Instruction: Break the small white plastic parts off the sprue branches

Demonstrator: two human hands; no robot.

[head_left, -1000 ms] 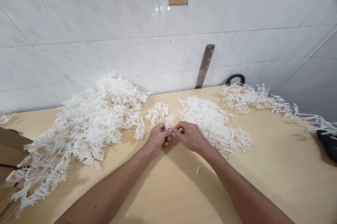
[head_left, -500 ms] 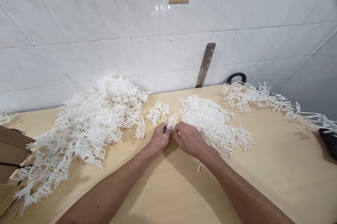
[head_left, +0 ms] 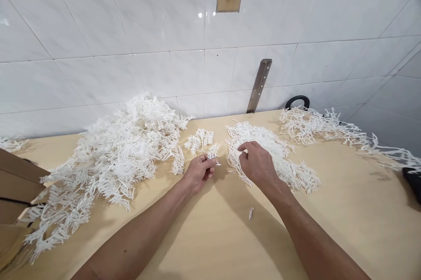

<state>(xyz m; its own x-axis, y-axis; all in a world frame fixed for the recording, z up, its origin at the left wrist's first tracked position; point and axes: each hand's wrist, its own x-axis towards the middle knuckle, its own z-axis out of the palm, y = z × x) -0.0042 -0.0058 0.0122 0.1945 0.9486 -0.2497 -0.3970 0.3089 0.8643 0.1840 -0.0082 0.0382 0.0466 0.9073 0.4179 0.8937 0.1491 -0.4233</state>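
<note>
Between thumb and fingers my left hand (head_left: 199, 171) pinches a small white branched piece (head_left: 213, 151). My right hand (head_left: 256, 161) hovers over the left part of a pile of thin white pieces (head_left: 296, 174), its fingers curled; whether anything is between the fingertips is too small to tell. Just behind my left hand lies a loose white branched cluster (head_left: 199, 139). A big heap of white feathery branches (head_left: 131, 139) fills the left side of the table. One tiny white piece (head_left: 251, 213) rests in front of my right hand.
Bare white stems (head_left: 315, 126) stretch along the back right of the table (head_left: 345, 201). Behind them shows a black ring-shaped handle (head_left: 297, 101). Cardboard (head_left: 19, 179) stands at the left edge, a black object (head_left: 412, 183) at the right. A metal strip (head_left: 259, 86) leans against the tiled wall.
My right hand has parted from my left hand and moved right, over the pile of thin pieces. My left hand keeps its pinch on the branched piece. The view has shifted slightly.
</note>
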